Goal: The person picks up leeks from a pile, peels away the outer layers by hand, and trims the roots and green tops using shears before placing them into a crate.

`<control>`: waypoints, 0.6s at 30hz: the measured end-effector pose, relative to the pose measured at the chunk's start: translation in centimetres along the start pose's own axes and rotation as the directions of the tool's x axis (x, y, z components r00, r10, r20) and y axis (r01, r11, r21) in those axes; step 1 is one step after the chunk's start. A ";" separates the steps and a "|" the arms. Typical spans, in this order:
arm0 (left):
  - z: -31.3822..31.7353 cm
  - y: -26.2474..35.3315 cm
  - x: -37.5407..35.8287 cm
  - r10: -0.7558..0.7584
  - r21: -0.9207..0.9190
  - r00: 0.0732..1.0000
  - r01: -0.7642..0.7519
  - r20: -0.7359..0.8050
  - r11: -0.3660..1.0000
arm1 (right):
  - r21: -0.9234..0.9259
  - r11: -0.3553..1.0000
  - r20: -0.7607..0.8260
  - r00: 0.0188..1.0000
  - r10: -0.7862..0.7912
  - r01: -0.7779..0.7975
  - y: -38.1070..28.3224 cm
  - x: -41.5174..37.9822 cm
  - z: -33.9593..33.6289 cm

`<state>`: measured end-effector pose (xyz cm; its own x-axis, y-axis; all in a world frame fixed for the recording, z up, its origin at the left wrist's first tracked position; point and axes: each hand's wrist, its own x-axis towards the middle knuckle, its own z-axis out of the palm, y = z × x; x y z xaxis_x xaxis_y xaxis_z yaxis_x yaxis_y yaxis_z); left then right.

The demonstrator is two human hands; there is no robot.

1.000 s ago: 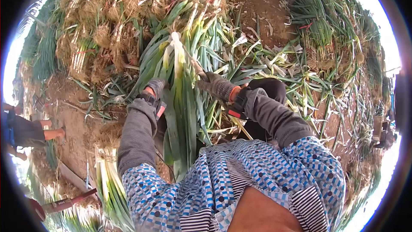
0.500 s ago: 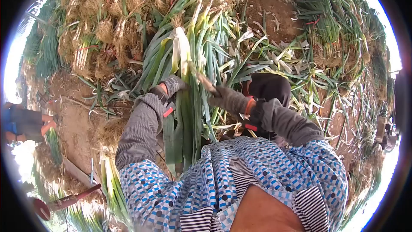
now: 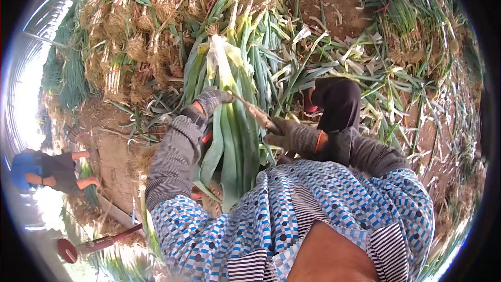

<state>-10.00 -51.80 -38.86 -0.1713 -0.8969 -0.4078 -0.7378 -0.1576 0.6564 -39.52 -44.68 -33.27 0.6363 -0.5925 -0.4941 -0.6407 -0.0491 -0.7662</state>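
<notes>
A big leek [image 3: 223, 65] lies lengthwise in front of me, white root end away from me and broad green leaves toward my chest. Thin pale outer layers stand loose around its white shank. My left hand [image 3: 212, 102], in a grey glove, is closed around the leek where the leaves begin. In a similar glove, my right hand [image 3: 296, 134] is closed on a narrow brownish stick-like tool [image 3: 255, 112]. Its thin far end reaches the leek beside my left fingers. Under and behind the leek lies a heap of leeks [image 3: 261, 47].
Tied leek bundles [image 3: 130, 47] with shaggy roots are stacked at the far left, more leek bundles [image 3: 404, 26] at the far right. Peeled leaf scraps [image 3: 360, 68] litter the soil. A person [image 3: 49, 169] is at the left edge, near a dark red-handled object [image 3: 94, 244].
My right hand and the tool have drawn back toward me and to the right. The pale outer layers spread wider from the shank. More of the person at the left shows as the view shifts.
</notes>
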 end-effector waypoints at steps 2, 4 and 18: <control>0.2 1.4 -0.1 -0.089 -0.184 0.988 0.111 0.123 0.977 | 0.208 0.977 -0.105 0.994 -0.022 0.043 3.1 2.3 1.4; 0.2 4.1 -0.8 -0.306 -0.317 0.945 0.326 0.113 0.891 | 0.245 0.959 -0.188 0.978 -0.095 0.140 3.6 3.0 1.6; -0.2 2.5 -1.3 -0.152 -0.211 0.967 0.195 0.204 0.958 | 0.162 0.985 -0.172 0.985 -0.029 0.058 -0.7 12.6 -4.7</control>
<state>-11.47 -51.15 -36.53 -0.1869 -0.7589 -0.6238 -0.6023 -0.4131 0.6831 -33.05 -55.89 -37.01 0.5715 -0.7201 -0.3936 -0.5248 0.0480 -0.8499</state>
